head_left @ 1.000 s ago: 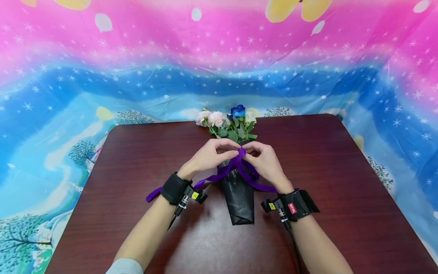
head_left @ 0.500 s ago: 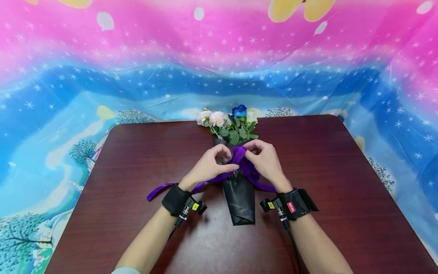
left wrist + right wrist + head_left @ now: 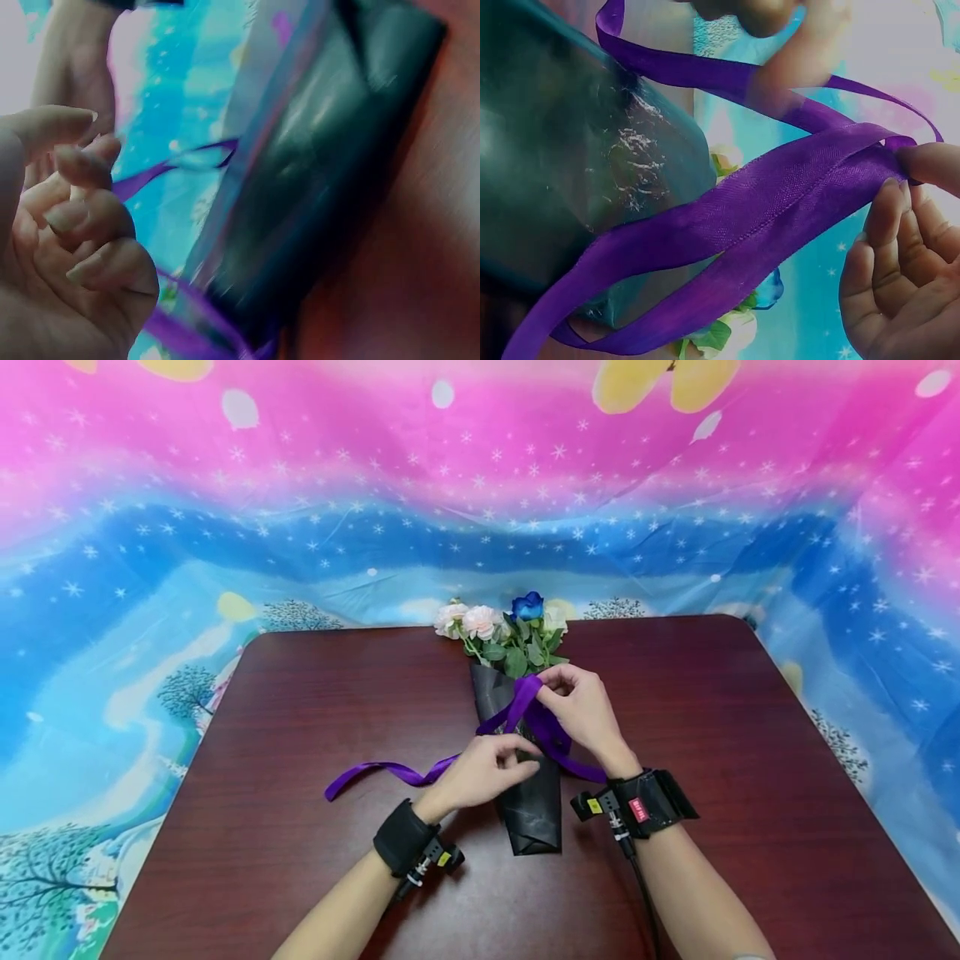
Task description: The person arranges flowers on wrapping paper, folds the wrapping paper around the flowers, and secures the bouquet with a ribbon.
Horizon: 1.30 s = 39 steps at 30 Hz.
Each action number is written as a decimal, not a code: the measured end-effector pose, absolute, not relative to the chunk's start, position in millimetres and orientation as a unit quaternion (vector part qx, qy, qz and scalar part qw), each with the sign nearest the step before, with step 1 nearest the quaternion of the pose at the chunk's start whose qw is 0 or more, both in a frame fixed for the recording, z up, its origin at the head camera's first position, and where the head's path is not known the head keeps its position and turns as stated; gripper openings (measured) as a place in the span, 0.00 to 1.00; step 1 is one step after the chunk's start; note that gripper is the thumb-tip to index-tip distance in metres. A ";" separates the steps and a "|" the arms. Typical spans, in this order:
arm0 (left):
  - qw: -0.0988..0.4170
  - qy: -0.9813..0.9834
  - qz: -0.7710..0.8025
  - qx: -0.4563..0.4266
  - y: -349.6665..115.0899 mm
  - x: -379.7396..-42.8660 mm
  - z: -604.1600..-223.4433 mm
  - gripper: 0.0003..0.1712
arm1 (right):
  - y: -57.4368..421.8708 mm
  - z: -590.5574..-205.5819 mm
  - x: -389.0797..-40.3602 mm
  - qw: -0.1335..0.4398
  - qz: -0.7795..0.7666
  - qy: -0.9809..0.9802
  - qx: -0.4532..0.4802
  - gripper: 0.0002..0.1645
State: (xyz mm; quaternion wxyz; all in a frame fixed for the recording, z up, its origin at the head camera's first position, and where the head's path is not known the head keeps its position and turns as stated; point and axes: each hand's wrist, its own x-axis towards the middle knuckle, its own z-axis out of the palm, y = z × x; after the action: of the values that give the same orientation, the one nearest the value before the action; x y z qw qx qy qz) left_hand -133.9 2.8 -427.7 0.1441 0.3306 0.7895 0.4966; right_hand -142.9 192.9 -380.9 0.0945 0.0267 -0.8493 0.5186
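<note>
Your right hand (image 3: 581, 706) pinches the purple ribbon (image 3: 527, 689) between thumb and fingertips, holding a raised loop over the upper part of the black wrapper (image 3: 534, 818). Your left hand (image 3: 480, 768) hangs over the middle of that wrapper, lower down than the right, thumb and forefinger apart and the other fingers loosely bent, with nothing visible in their grasp. The wrapper lies near the middle of the desk (image 3: 337, 693), folded end towards you, while the pale pink blooms (image 3: 480, 622) and the blue rose (image 3: 527, 606) stick out of its top against the far edge. One ribbon tail (image 3: 397, 768) trails over the desktop towards the left edge; another stretch passes below your right hand towards that wrist. The step in hand looks like shaping a ribbon loop, with no finished bow yet; whether a knot sits underneath, you cannot tell from here. As I judge it, the next move calls for keeping the right pinch firm so the loop holds its form, and for your left fingers to take up the loose ribbon beside it without twisting it.
</note>
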 end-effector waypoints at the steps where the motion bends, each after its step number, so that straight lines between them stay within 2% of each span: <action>1: 0.153 0.791 0.493 0.328 6.3 -131.5 -429.4 0.14 | 192.7 -380.9 -142.7 0.092 0.519 -0.849 0.027 0.09; 3: 0.160 0.796 0.498 0.305 12.5 -127.2 -433.6 0.18 | 192.1 -380.9 -142.3 0.086 0.521 -0.849 0.028 0.09; 7: 0.122 0.820 0.506 0.239 22.1 -122.3 -441.2 0.17 | 191.5 -381.6 -141.8 0.081 0.523 -0.848 0.027 0.09; 11: 0.110 0.824 0.516 0.206 28.3 -124.4 -445.5 0.19 | 192.1 -382.3 -141.2 0.082 0.525 -0.847 0.028 0.10; 18: 0.139 0.783 0.574 0.196 35.8 -135.6 -450.4 0.09 | 192.9 -383.6 -139.0 0.077 0.528 -0.846 0.024 0.09; 24: 0.141 0.769 0.596 0.185 23.0 -136.5 -451.9 0.12 | 197.1 -385.7 -140.1 0.082 0.531 -0.843 0.018 0.07; 32: 0.225 0.666 0.705 0.092 -10.9 -140.3 -455.7 0.08 | 206.4 -388.5 -139.6 0.090 0.528 -0.844 0.016 0.08; 39: 0.238 0.535 0.803 0.107 -47.8 -150.3 -452.8 0.12 | 212.4 -389.4 -139.3 0.079 0.509 -0.857 0.005 0.07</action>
State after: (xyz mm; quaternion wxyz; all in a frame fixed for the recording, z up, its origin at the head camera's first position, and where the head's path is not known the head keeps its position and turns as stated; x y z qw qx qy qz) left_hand -150.3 -47.8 -452.8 0.2384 0.1073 0.5352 0.8033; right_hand -139.3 212.4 -389.4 0.0787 0.0055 -0.8573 0.5087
